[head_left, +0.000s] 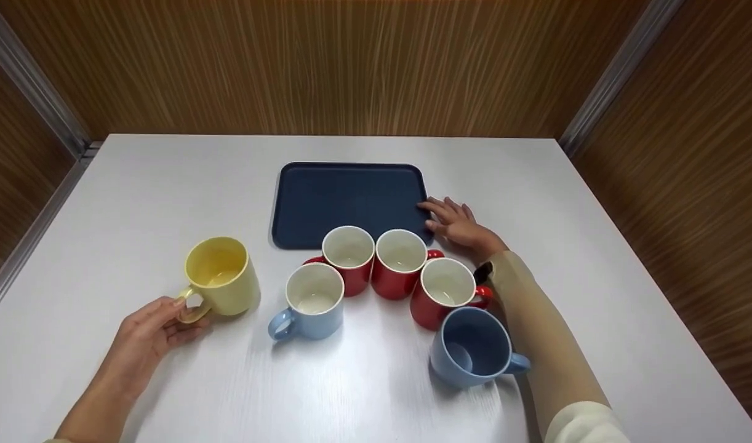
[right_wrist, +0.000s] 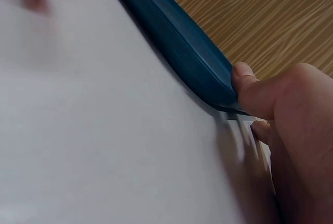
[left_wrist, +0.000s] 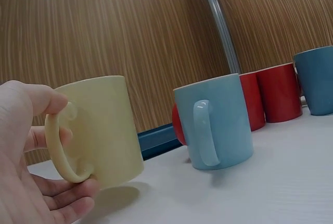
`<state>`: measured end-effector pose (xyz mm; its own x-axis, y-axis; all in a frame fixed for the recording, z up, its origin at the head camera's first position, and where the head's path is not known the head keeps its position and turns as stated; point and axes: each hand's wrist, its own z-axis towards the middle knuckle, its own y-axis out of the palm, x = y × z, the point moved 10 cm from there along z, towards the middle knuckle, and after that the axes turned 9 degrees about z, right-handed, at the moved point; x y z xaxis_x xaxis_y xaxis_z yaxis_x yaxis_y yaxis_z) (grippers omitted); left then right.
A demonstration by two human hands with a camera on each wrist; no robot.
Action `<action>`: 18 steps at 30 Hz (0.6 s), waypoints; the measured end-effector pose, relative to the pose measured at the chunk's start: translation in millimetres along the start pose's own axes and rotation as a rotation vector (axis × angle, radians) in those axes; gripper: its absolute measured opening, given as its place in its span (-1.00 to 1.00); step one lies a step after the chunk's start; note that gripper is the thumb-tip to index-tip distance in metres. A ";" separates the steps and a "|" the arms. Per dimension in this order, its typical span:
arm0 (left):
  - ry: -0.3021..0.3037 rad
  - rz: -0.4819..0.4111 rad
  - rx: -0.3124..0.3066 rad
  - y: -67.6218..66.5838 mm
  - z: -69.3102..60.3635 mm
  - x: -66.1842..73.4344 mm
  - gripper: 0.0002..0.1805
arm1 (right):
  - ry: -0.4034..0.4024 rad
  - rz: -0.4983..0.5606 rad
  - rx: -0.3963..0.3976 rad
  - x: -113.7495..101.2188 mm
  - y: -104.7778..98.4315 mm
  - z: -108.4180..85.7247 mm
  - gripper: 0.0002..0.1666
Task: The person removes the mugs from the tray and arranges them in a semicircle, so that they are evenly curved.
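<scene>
My left hand (head_left: 145, 338) holds a yellow mug (head_left: 237, 295) by its handle, thumb and fingers around it. In the left wrist view that mug leans slightly, with a shadow under its base. At the right edge of a dark blue tray (head_left: 351, 203), my right hand (head_left: 459, 227) touches the rim with fairly straight, spread fingers. The right wrist view has the thumb (right_wrist: 244, 78) against the tray's corner. Below the tray stand three red mugs (head_left: 354, 277) with white insides. A light blue mug (head_left: 317, 320) is between them and the yellow one.
A darker blue mug (head_left: 459, 366) stands at the front right, close beside my right forearm (head_left: 542, 332). Wood-grain panels (head_left: 351, 67) border the white table (head_left: 185, 178) at the back and sides. The red mugs' rims overlap the tray's front edge in the head view.
</scene>
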<state>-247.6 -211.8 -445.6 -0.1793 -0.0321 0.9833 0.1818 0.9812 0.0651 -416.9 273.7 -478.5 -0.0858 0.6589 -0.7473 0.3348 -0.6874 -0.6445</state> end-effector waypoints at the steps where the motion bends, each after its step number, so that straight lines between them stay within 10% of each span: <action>1: -0.003 0.002 0.006 -0.2 -2.4 -1.2 -0.74 | -0.006 -0.012 -0.002 -0.9 0.0 0.2 -0.39; 18: -0.041 0.068 0.020 0.1 -32.7 -16.2 -0.63 | 0.023 0.047 0.015 2.0 0.4 -1.2 -0.40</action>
<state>-213.1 -217.5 -456.0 -0.2065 0.0418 0.9776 0.1759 0.9844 -0.0049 -415.8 275.2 -480.0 -0.0493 0.6327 -0.7729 0.3243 -0.7218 -0.6115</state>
